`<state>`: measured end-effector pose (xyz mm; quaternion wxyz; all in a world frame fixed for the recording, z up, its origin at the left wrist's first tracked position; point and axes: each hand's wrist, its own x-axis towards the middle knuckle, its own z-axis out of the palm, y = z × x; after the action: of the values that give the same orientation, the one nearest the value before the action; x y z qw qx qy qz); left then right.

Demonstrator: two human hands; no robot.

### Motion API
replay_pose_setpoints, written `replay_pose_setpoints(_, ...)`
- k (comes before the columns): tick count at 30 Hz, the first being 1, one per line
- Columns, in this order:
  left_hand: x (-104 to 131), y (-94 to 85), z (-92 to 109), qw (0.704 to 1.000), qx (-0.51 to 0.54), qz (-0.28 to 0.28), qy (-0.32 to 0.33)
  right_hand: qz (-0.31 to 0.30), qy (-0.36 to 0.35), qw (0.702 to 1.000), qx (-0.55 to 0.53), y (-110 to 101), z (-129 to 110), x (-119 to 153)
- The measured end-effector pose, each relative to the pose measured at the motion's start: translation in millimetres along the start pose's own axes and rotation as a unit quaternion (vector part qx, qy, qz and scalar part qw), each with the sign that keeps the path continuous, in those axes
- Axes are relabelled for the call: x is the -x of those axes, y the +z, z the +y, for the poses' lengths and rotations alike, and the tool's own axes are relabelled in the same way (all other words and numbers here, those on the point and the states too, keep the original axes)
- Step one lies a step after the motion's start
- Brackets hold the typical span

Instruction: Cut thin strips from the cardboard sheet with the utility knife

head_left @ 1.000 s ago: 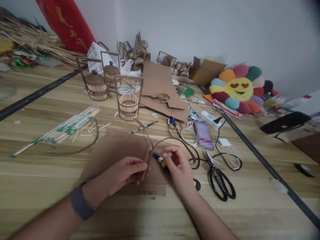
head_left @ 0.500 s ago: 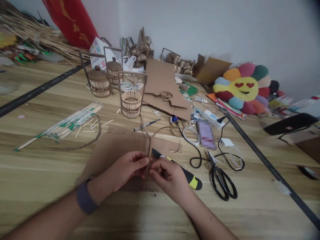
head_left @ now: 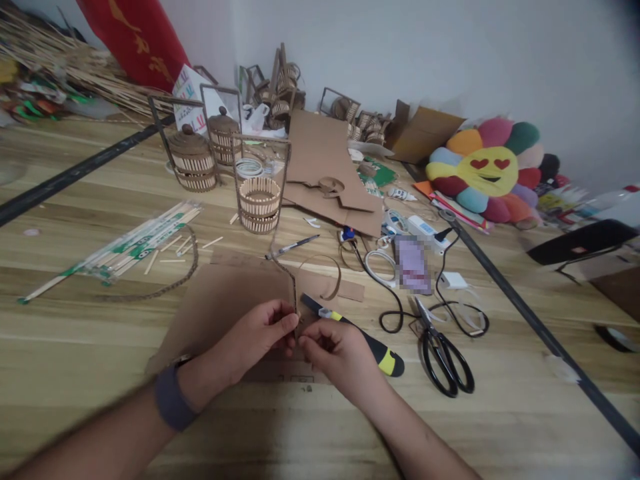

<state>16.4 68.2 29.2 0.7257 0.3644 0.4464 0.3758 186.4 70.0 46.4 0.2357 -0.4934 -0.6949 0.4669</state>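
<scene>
Brown strip (head_left: 294,291) sits pinched in left hand (head_left: 261,338); right hand (head_left: 341,351) curls alongside, its grip unclear.

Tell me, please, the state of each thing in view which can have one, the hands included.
Left hand: pinching brown strip
Right hand: fingers curled beside strip; grip unclear
Knife: lying down, blade out
Scissors: lying flat
Front basket: upright, without lid
Two baskets behind: upright, lids on
Cardboard sheet: flat beneath the hands
Pen: lying down

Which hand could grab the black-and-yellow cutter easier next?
Probably the right hand: the cutter lies close beside it. The left hand is farther away and pinches a thin brown strip.
</scene>
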Motion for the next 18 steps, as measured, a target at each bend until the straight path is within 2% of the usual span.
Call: replay_pose_setpoints(18, 2.5, 1.6, 1.8, 0.999, -0.044, -0.002, 0.027, -0.045, 0.082, 0.989, -0.11, -1.5, -3.7, -2.1)
